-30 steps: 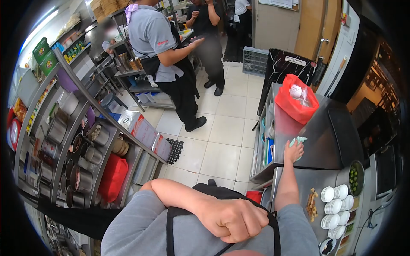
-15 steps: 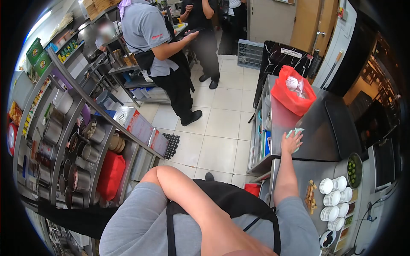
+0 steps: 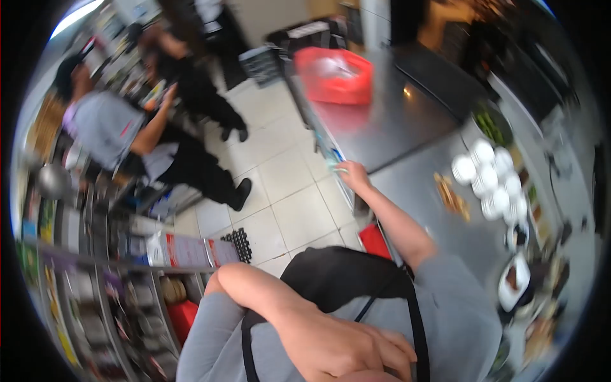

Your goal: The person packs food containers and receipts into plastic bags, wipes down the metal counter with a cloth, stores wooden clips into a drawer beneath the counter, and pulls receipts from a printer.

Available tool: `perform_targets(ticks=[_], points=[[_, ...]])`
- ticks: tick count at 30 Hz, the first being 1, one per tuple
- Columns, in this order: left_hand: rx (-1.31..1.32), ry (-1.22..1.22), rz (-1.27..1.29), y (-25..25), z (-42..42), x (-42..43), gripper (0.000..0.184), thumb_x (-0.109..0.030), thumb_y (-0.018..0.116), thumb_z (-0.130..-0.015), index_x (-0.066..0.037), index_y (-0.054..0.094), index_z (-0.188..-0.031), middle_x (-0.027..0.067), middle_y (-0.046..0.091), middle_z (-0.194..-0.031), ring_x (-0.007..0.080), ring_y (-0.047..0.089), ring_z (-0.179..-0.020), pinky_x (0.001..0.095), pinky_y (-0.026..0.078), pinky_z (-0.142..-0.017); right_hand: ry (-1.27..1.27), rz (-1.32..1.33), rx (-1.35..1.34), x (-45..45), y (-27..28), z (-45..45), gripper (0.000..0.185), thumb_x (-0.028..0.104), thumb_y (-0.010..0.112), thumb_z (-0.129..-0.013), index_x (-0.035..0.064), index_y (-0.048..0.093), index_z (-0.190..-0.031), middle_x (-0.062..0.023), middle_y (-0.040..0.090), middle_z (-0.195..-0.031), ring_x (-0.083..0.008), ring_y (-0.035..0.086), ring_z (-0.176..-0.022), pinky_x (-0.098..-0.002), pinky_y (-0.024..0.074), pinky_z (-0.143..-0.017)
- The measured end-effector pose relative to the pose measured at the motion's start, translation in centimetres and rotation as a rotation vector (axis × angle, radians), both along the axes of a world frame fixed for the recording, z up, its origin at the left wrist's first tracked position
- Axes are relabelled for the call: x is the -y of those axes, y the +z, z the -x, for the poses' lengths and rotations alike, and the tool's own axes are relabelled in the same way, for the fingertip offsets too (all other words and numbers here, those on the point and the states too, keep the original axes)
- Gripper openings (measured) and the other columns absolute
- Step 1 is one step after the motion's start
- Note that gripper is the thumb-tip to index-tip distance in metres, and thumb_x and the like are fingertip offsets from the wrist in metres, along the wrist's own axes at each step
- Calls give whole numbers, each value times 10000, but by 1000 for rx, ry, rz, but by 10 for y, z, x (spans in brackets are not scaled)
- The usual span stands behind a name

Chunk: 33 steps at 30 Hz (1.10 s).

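Observation:
My right hand (image 3: 352, 176) is closed on a pale green cloth (image 3: 335, 166) at the near left edge of the steel counter (image 3: 396, 121). Part of the cloth hangs out past the fingers, over the side facing the floor. Folded across my chest, my left hand (image 3: 359, 351) has its fingers bent inward close to my chin. Its palm is hidden, and nothing shows in it. Farther back on the counter sits a red plastic bag (image 3: 337, 86) with something whitish inside.
Several stacks of white dishes (image 3: 487, 178) and some brown sticks (image 3: 452, 197) lie on the right worktop, beside a pot of green produce (image 3: 490, 127). Metal shelving (image 3: 105, 305) stands at left. Two co-workers (image 3: 118, 127) stand on the tiled floor; another is partly seen behind.
My right hand has drawn the cloth back from the counter's middle to its left edge. My left hand has come into view at my chest. The view has turned rightward and blurred.

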<state>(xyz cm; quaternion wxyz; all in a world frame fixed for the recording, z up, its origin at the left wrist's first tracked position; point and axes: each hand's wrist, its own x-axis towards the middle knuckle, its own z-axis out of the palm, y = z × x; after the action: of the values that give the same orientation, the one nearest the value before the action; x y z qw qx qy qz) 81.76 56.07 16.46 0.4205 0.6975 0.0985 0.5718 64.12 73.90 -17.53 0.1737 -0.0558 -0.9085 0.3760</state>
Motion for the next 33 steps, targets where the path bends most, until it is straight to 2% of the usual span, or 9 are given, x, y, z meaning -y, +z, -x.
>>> perform_targets(ticks=[4, 9, 12, 18, 20, 21, 24, 27, 33], points=[[40, 30, 35, -3, 2, -10, 247, -168, 508, -850, 71, 568, -866, 184, 584, -890, 323, 556, -859, 448, 395, -787, -146, 113, -60, -45, 26, -13, 223, 159, 593, -686, 131, 656, -898, -123, 614, -895, -289, 583, -820, -353, 457, -725], [79, 84, 6, -5, 1, -20, 242, -151, 475, -870, 74, 555, -830, 181, 578, -828, 320, 559, -806, 416, 420, -721, -882, 42, -169, -177, 72, -15, 218, 173, 590, -702, 36, 618, -869, -155, 590, -935, -332, 563, -852, -395, 452, -754], [-18, -10, 176, 4, 11, -25, 241, -156, 472, -871, 68, 549, -825, 187, 569, -823, 322, 550, -772, 407, 427, -680, -1157, -321, 176, -236, 22, -18, 495, 339, 521, -761, -21, 523, -1101, -173, 414, -1250, -362, 298, -1205, -514, 203, -977], [-41, 43, 227, 1, 17, -24, 268, -191, 474, -872, 61, 544, -811, 184, 556, -827, 318, 531, -756, 399, 419, -648, -1096, -605, 546, -246, -5, -8, 479, 286, 565, -743, -29, 516, -1101, -215, 436, -1219, -360, 350, -1184, -476, 283, -960], [-134, 42, 202, 7, 23, -27, 280, -203, 479, -870, 62, 543, -810, 182, 549, -818, 318, 525, -764, 396, 415, -642, -667, 116, 534, -235, 57, -24, 424, 190, 600, -713, -41, 525, -1060, -214, 480, -1166, -329, 459, -1096, -399, 408, -877], [-132, 50, 196, 6, 25, -26, 280, -203, 479, -870, 62, 543, -810, 182, 549, -818, 318, 525, -764, 396, 415, -642, -856, -32, 385, -238, 60, -25, 364, 118, 605, -700, -41, 536, -1020, -192, 510, -1127, -301, 528, -1006, -330, 479, -772], [-150, 51, 245, 3, 23, -19, 271, -201, 487, -865, 59, 545, -818, 180, 545, -809, 322, 518, -751, 396, 412, -640, -1144, -431, 228, -277, 34, -37, 430, 239, 519, -785, -21, 491, -1126, -186, 387, -1256, -322, 360, -1176, -487, 276, -959], [-117, 65, 241, 1, 22, -20, 259, -198, 491, -863, 52, 546, -824, 175, 544, -806, 322, 515, -746, 395, 411, -633, -1198, -319, 310, -293, -10, -39, 447, 270, 435, -823, -11, 462, -1169, -170, 299, -1327, -326, 252, -1240, -529, 140, -993], [-174, -6, 210, 7, 16, -21, 229, -177, 493, -862, 41, 544, -813, 164, 545, -794, 321, 515, -748, 395, 412, -620, -915, -482, 356, -191, -29, -20, 481, 283, 458, -791, -15, 450, -1168, -193, 362, -1279, -311, 266, -1232, -537, 156, -987]])
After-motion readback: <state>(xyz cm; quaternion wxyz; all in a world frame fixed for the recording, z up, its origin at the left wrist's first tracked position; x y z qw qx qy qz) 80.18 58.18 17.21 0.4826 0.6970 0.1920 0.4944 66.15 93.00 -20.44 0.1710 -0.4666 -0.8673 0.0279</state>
